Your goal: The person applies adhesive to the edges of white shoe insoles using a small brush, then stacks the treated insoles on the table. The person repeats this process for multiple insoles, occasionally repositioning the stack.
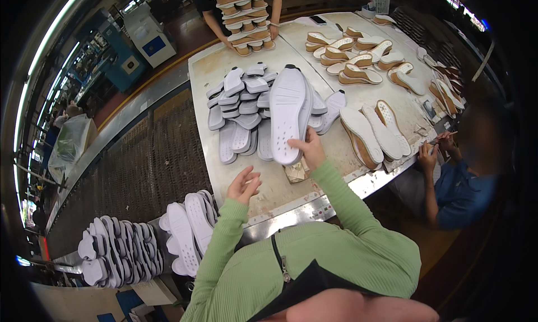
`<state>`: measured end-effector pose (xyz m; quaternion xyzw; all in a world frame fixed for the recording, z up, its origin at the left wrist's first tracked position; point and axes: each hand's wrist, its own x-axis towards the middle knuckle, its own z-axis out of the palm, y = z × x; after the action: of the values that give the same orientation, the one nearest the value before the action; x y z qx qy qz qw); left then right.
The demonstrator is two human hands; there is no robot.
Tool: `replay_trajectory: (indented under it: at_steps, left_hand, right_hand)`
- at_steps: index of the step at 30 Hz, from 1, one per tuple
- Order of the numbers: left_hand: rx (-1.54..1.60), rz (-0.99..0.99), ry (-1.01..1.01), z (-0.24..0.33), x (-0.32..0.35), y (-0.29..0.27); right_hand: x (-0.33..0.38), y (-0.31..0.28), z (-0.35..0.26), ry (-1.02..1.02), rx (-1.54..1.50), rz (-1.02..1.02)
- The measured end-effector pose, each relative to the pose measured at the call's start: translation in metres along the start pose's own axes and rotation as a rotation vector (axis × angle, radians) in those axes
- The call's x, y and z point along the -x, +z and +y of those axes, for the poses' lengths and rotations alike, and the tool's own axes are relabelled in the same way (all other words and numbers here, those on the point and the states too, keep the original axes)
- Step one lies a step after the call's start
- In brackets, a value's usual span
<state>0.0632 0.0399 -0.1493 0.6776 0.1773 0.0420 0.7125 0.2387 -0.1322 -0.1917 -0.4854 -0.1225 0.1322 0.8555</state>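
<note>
My right hand (308, 148) grips a pale lavender shoe sole (287, 106) near its lower end, thumb on top. Another sole seems to lie right under it; the fingers beneath are hidden. Just left of its lower end, my left hand (245, 185) hovers over the table with fingers apart and slightly curled, holding nothing. Behind and beside the gripped sole is a heaped pile of similar soles (230, 106), some with dark tips. A small tan block (296, 172) sits on the table below it.
Brown-and-white wedge soles (361, 134) stand to the right, with more (358, 59) farther back. A co-worker's hands (228, 42) hold a tall sole stack (246, 19) opposite; another person (465, 182) sits at right. Soles in rows (120, 252) line the mesh conveyor (134, 159) at left.
</note>
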Motion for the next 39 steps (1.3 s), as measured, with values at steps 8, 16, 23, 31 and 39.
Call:
replay_trajectory:
  at_steps: [8,16,23,31,39]
  left_hand:
    - [0.263,0.094,-0.036,-0.038,0.003,0.037]
    - [0.197,0.222,0.159,-0.009,0.038,-0.079]
    - [0.233,0.038,-0.068,-0.008,0.064,-0.139]
    - [0.322,0.014,-0.219,-0.042,0.065,-0.126]
    - [0.806,0.281,-0.155,-0.052,0.094,-0.081]
  right_hand:
    - [0.061,0.042,0.001,0.076,-0.012,0.021]
    - [0.033,0.005,-0.014,-0.211,0.093,0.242]
    - [0.013,0.007,-0.112,0.046,0.523,-0.618]
    - [0.044,0.089,-0.060,0.405,0.643,-1.314]
    - [0.063,0.104,-0.027,0.557,0.553,-0.952]
